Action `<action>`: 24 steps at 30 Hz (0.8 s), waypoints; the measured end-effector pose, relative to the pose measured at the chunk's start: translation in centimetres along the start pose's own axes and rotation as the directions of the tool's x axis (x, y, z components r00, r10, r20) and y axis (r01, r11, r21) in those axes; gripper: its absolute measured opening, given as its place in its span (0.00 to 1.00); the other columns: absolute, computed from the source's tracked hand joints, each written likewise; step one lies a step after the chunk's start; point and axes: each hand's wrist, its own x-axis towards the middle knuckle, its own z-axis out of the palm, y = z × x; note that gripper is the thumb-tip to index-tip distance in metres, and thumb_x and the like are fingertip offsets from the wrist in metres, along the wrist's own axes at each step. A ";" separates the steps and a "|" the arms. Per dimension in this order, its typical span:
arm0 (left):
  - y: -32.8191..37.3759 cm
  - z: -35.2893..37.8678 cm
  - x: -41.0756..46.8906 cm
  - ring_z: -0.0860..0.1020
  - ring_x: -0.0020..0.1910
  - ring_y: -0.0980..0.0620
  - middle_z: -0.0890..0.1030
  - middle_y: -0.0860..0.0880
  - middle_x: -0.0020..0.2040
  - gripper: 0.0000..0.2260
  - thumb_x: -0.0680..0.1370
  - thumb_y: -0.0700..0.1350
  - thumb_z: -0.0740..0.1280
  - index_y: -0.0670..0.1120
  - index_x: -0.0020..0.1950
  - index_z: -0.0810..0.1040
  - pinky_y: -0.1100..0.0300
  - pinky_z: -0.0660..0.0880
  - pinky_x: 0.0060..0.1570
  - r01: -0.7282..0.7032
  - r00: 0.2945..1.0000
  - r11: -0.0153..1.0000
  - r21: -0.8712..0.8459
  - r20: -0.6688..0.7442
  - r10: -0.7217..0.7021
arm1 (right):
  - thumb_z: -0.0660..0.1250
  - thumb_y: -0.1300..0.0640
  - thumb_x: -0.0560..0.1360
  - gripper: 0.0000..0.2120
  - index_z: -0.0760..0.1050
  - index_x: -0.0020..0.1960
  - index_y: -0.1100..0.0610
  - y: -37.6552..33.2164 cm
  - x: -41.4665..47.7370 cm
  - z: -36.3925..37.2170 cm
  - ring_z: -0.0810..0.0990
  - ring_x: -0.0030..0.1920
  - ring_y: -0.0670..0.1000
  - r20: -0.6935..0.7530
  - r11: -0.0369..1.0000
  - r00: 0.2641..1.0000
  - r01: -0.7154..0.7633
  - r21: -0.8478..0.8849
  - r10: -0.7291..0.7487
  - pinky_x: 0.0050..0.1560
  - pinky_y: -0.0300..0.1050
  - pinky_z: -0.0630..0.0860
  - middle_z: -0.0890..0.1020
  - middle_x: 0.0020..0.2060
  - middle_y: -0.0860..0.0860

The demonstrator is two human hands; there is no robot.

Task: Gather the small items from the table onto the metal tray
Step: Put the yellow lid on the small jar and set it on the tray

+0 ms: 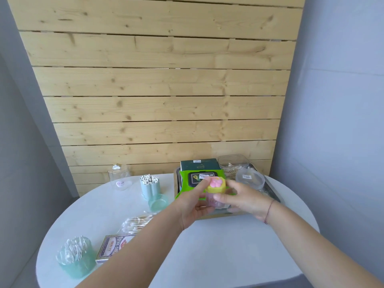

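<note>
Both hands meet over the near edge of the tray [271, 191], which sits on the far right of the white table [218, 246]. Between them they hold a small jar [214, 187] with a pink body and a yellow lid topped by a pink flower. The jar is upright, lifted above the tray's near part, in front of the wipes pack [185, 179].

The left hand [193, 204] grips the jar from the left. Its forefinger reaches up to the lid's edge, and its other fingers curl under the body. The right hand [245, 199] grips from the right, with its thumb pressed on the pink body and its fingers wrapped round the far side. A thin cord circles the right wrist.

On the tray, the green wipes pack lies to the left, with a dark green box [199, 164] behind it. A clear box [232, 164] holding swabs stands at the far right, and a round clear tub [250, 178] stands just nearer.

Off the tray, on the left of the table:
- a glass jar [120, 177] at the far left
- a blue cup [150, 189] full of swabs to its right
- a green dish [158, 202] just in front of the cup
- a swab bag [137, 222] nearer still
- a card box [113, 247] partly under the left forearm
- a green tub [75, 258] of swabs at the near left edge
</note>
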 end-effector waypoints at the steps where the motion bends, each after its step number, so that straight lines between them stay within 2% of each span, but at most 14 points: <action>1: 0.0 1.3 0.5 0.78 0.48 0.45 0.80 0.44 0.47 0.17 0.75 0.57 0.66 0.44 0.50 0.81 0.54 0.78 0.51 0.011 1.000 1.000 0.022 0.009 -0.012 | 0.74 0.50 0.69 0.18 0.76 0.57 0.51 0.6 -0.2 -1.2 0.80 0.49 0.49 -0.073 0.998 0.997 0.021 -0.055 -0.025 0.53 0.48 0.75 0.80 0.49 0.52; 4: 0.5 3.5 2.0 0.74 0.54 0.46 0.77 0.49 0.52 0.20 0.77 0.59 0.62 0.44 0.57 0.78 0.54 0.73 0.58 0.012 0.999 0.988 0.151 -0.034 -0.007 | 0.75 0.52 0.67 0.12 0.80 0.47 0.56 2.0 0.3 -3.9 0.76 0.37 0.49 -0.344 0.992 0.936 0.038 -0.118 -0.077 0.40 0.44 0.73 0.80 0.36 0.51; 6: 1.1 4.8 3.2 0.73 0.62 0.47 0.75 0.50 0.58 0.21 0.78 0.57 0.61 0.44 0.64 0.75 0.54 0.68 0.65 -0.042 0.998 0.966 0.255 -0.026 0.051 | 0.75 0.51 0.65 0.10 0.79 0.40 0.57 3.9 0.9 -5.5 0.75 0.33 0.50 -0.515 0.983 0.856 -0.049 -0.176 -0.050 0.37 0.43 0.71 0.78 0.30 0.47; 7: 1.5 5.4 3.7 0.72 0.62 0.48 0.75 0.50 0.58 0.20 0.77 0.56 0.63 0.44 0.62 0.76 0.54 0.67 0.67 -0.074 0.997 0.952 0.295 -0.013 0.081 | 0.74 0.51 0.64 0.10 0.77 0.37 0.57 5.0 1.2 -5.8 0.76 0.33 0.52 -0.567 0.976 0.823 -0.108 -0.190 -0.019 0.37 0.44 0.72 0.79 0.29 0.48; 8: 1.8 5.8 4.0 0.72 0.60 0.49 0.75 0.50 0.56 0.19 0.73 0.56 0.65 0.45 0.57 0.78 0.53 0.66 0.67 -0.099 0.995 0.932 0.347 0.005 0.104 | 0.74 0.50 0.63 0.11 0.76 0.34 0.57 5.9 1.5 -5.7 0.79 0.34 0.55 -0.599 0.975 0.801 -0.138 -0.172 0.008 0.38 0.46 0.75 0.80 0.29 0.49; 10: 2.2 6.9 4.6 0.71 0.52 0.50 0.75 0.50 0.50 0.12 0.69 0.54 0.66 0.47 0.46 0.78 0.56 0.68 0.62 -0.117 0.993 0.885 0.451 0.046 0.108 | 0.73 0.49 0.61 0.12 0.76 0.33 0.58 7.8 2.2 -5.1 0.82 0.37 0.59 -0.647 0.987 0.762 -0.127 -0.103 0.030 0.40 0.51 0.79 0.83 0.30 0.54; 12: 1.9 7.5 5.5 0.70 0.49 0.51 0.76 0.49 0.48 0.09 0.75 0.50 0.64 0.45 0.46 0.78 0.58 0.68 0.55 -0.126 0.992 0.828 0.546 0.084 0.095 | 0.74 0.53 0.63 0.11 0.74 0.29 0.57 8.7 2.8 -4.2 0.79 0.34 0.59 -0.678 0.988 0.735 -0.101 -0.116 -0.004 0.35 0.46 0.75 0.81 0.27 0.54; 14: 1.4 8.0 5.9 0.70 0.48 0.51 0.76 0.49 0.48 0.10 0.78 0.49 0.62 0.45 0.48 0.79 0.59 0.68 0.53 -0.111 0.993 0.774 0.624 0.105 0.058 | 0.73 0.57 0.64 0.15 0.70 0.25 0.54 9.1 3.7 -3.3 0.73 0.28 0.53 -0.696 0.989 0.717 -0.073 -0.127 -0.036 0.29 0.43 0.67 0.75 0.23 0.50; 15: 1.1 8.2 6.0 0.70 0.47 0.51 0.75 0.48 0.48 0.09 0.78 0.48 0.62 0.46 0.48 0.79 0.59 0.68 0.51 -0.106 0.992 0.757 0.645 0.117 0.039 | 0.72 0.56 0.64 0.15 0.69 0.24 0.53 9.1 4.1 -2.9 0.71 0.26 0.51 -0.706 0.991 0.708 -0.071 -0.113 -0.030 0.28 0.42 0.66 0.75 0.22 0.49; 18: 0.8 8.9 6.5 0.67 0.41 0.49 0.73 0.46 0.45 0.09 0.79 0.45 0.60 0.44 0.47 0.78 0.59 0.65 0.42 -0.109 0.989 0.683 0.722 0.146 0.004 | 0.66 0.54 0.64 0.08 0.74 0.28 0.56 8.9 5.5 -2.3 0.79 0.30 0.56 -0.709 0.991 0.705 -0.102 -0.083 0.014 0.31 0.44 0.75 0.81 0.28 0.56; 20: 0.9 9.3 7.1 0.68 0.41 0.48 0.72 0.46 0.44 0.09 0.80 0.42 0.58 0.46 0.42 0.75 0.61 0.67 0.39 -0.118 0.991 0.661 0.741 0.131 0.031 | 0.64 0.56 0.65 0.09 0.76 0.33 0.62 8.9 6.2 -2.2 0.79 0.31 0.57 -0.713 0.996 0.700 -0.085 -0.041 0.031 0.31 0.43 0.76 0.81 0.30 0.60; 22: 1.1 9.3 7.8 0.72 0.36 0.53 0.75 0.48 0.41 0.12 0.80 0.40 0.56 0.48 0.38 0.73 0.69 0.70 0.33 -0.132 0.991 0.629 0.767 0.114 0.069 | 0.64 0.59 0.70 0.11 0.74 0.32 0.65 8.8 6.2 -2.1 0.70 0.29 0.53 -0.713 0.998 0.701 -0.027 -0.049 -0.016 0.26 0.37 0.67 0.78 0.29 0.63; 23: 1.3 9.4 8.3 0.71 0.33 0.55 0.78 0.46 0.41 0.12 0.79 0.37 0.56 0.45 0.39 0.75 0.71 0.70 0.29 -0.129 0.992 0.574 0.809 0.113 0.064 | 0.64 0.61 0.71 0.12 0.72 0.29 0.65 8.7 6.2 -2.1 0.65 0.28 0.51 -0.706 0.999 0.708 -0.010 -0.045 -0.025 0.23 0.34 0.60 0.75 0.27 0.63; 24: 1.4 9.6 8.5 0.69 0.31 0.54 0.80 0.41 0.44 0.12 0.78 0.35 0.55 0.41 0.42 0.76 0.70 0.68 0.27 -0.123 0.992 0.509 0.852 0.110 0.056 | 0.63 0.63 0.71 0.13 0.70 0.28 0.62 8.6 6.2 -2.1 0.60 0.27 0.50 -0.699 0.999 0.714 0.018 -0.045 -0.044 0.22 0.37 0.58 0.70 0.26 0.60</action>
